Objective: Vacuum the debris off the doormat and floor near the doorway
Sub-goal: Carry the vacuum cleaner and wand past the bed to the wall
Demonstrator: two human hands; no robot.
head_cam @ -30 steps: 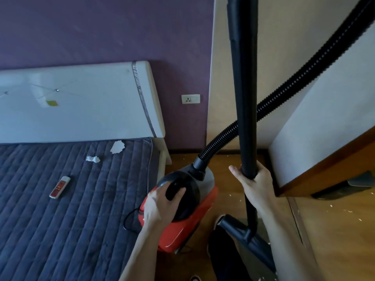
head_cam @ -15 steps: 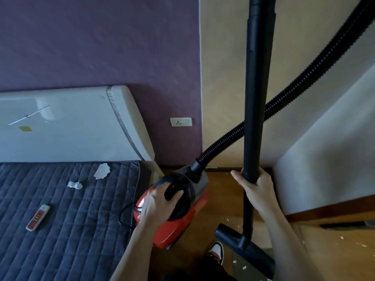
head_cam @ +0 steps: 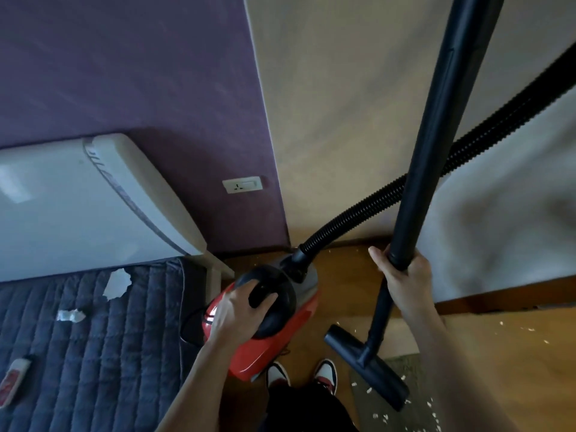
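Beside the bed, each grip is clenched — left hand (head_cam: 232, 310) on vacuum (head_cam: 274, 332), right hand (head_cam: 405, 282) on wand (head_cam: 436, 145).

No legible text anywhere.

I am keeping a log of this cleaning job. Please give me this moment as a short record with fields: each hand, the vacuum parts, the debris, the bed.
left hand: left hand grips the black handle of the red vacuum body
right hand: right hand grips the black wand
hose: ribbed hose runs from the body up to the right
floor nozzle: floor nozzle at the doormat edge
debris: white debris on mat and wooden floor
bed: paper scraps and a remote on the quilt
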